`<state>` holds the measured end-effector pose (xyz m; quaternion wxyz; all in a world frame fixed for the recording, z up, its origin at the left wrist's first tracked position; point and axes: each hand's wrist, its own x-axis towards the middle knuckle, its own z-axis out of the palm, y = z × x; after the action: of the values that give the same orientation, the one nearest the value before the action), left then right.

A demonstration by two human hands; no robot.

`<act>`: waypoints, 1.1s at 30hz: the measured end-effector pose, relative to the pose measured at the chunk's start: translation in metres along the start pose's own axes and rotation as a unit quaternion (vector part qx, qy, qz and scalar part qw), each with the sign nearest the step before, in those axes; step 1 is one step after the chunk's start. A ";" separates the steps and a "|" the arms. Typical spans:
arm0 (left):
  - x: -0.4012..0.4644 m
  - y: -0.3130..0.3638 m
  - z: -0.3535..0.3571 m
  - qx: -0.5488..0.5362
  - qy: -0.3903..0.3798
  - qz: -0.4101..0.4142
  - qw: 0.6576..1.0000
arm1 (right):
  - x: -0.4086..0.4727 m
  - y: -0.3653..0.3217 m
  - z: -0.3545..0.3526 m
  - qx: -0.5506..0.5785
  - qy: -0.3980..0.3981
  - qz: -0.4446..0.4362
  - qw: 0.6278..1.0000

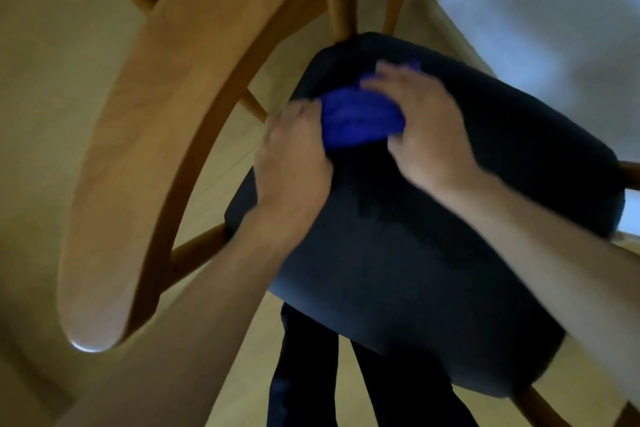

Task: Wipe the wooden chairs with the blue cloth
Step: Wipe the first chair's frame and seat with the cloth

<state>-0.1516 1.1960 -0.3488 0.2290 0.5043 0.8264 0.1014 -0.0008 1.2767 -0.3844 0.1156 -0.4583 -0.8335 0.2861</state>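
I have the cloth [360, 118] bunched on the far part of the dark seat [415, 253] of the chair [145, 149], between my two hands. My left hand [294, 163] pinches its near left edge, fingers curled onto it. My right hand [426, 128] lies over its right side, fingers bent around the fabric, though blur hides just how firm that grip is. I judge I am gathering or refolding the cloth, not wiping yet. Next I need one hand to take it flat and carry it to the wooden backrest on my left.

Bare forearms, dark trousers [304, 374]
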 end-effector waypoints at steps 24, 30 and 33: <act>0.076 -0.003 -0.008 0.017 0.039 0.007 0.999 | 0.080 -0.010 0.018 0.017 0.067 0.071 0.995; 0.022 -0.029 0.037 -0.029 0.064 -0.008 0.998 | 0.018 -0.013 0.035 -0.039 0.008 0.018 0.999; -0.029 -0.038 0.039 0.024 0.012 -0.013 1.000 | -0.027 -0.017 0.025 -0.073 -0.089 0.004 0.993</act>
<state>-0.1515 1.1505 -0.3899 0.2082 0.4977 0.8377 0.0841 -0.0092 1.2377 -0.3929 0.0063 -0.4420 -0.8571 0.2643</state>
